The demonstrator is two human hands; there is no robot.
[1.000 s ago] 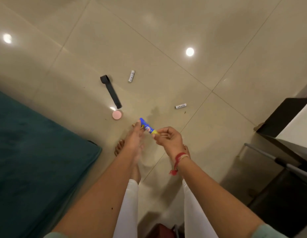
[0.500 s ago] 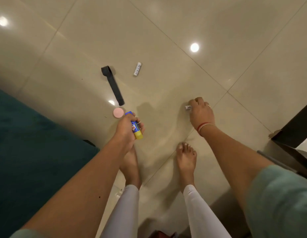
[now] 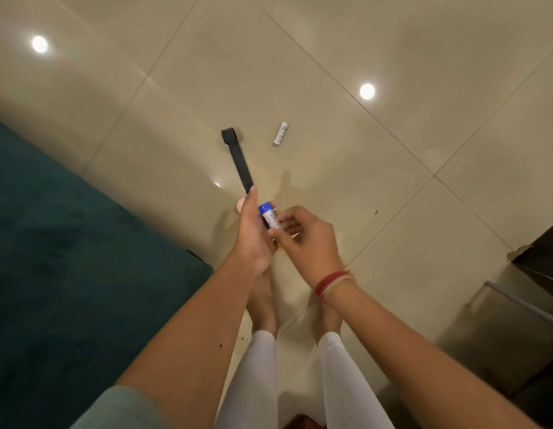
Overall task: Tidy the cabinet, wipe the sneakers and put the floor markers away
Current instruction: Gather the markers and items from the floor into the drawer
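Observation:
My left hand (image 3: 253, 230) holds a blue-capped marker (image 3: 264, 209) with a yellow end, upright against its palm. My right hand (image 3: 303, 239) pinches a small white marker (image 3: 273, 223) with printed text and presses it next to the blue one. Both hands meet above my bare feet. Another white marker (image 3: 280, 134) lies on the tile floor further ahead. A pink round disc (image 3: 239, 205) on the floor peeks out from behind my left hand.
A black strap (image 3: 238, 161) lies on the tiles just beyond my left hand. A teal mattress (image 3: 68, 258) fills the left side. At the right edge stand a dark cabinet (image 3: 544, 246) and a metal rod (image 3: 523, 305).
My right hand picked the near white marker off the floor at the right and brought it to my left hand. I have straightened up, and the hands have come together.

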